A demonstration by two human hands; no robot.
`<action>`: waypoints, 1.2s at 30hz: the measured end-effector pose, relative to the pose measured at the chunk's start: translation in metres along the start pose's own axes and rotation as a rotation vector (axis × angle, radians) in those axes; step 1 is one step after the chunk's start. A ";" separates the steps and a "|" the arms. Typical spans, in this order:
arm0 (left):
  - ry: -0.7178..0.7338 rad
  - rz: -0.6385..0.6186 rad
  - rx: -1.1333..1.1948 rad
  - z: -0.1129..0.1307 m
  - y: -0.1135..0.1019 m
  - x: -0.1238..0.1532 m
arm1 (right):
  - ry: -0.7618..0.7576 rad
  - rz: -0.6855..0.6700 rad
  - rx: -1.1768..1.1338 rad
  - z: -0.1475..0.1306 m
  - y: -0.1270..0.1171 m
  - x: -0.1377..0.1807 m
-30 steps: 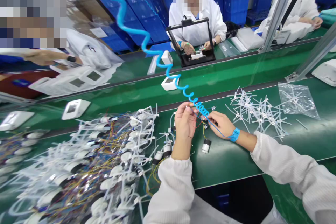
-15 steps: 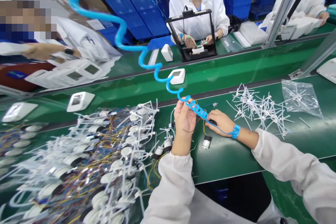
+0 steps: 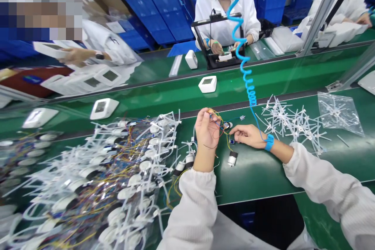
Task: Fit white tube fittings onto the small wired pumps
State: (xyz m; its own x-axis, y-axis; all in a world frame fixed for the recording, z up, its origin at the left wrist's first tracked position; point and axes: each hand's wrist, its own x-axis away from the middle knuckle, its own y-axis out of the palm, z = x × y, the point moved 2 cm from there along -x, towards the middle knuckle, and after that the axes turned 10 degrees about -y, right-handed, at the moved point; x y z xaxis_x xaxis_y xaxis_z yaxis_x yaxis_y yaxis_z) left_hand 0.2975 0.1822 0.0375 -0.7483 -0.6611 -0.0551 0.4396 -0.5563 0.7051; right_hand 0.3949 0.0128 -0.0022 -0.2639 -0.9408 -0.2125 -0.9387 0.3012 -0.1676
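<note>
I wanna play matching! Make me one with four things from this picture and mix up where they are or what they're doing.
Things:
1. blue coiled cord
2. clear plastic bag
3. left hand
4. black-and-white cylinder

Clues:
A. right of the pile of white tubes
B. on the green table, between the white sleeves
C. leading to the blue wristband
D. holding thin wires

Pairs: 1-C, 2-A, 3-D, 4-B

Thin multicoloured wires (image 3: 222,125), loosely looped, black-and-white cylinder (image 3: 232,159) just beside
</note>
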 end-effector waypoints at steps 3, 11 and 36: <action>-0.026 -0.006 0.012 0.001 0.002 0.002 | -0.049 -0.090 0.036 0.001 0.000 0.000; -0.031 -0.023 0.004 0.000 0.002 0.004 | -0.209 0.029 0.235 0.002 0.010 0.000; -0.056 -0.046 0.067 0.002 0.006 0.004 | 0.102 0.040 -0.402 0.007 -0.002 -0.005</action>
State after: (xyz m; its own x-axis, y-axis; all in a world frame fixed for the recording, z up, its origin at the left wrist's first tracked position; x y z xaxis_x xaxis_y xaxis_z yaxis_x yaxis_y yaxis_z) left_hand 0.2957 0.1774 0.0430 -0.7946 -0.6051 -0.0501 0.3713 -0.5496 0.7484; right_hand 0.3992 0.0178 -0.0077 -0.3039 -0.9462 -0.1109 -0.9337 0.2727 0.2323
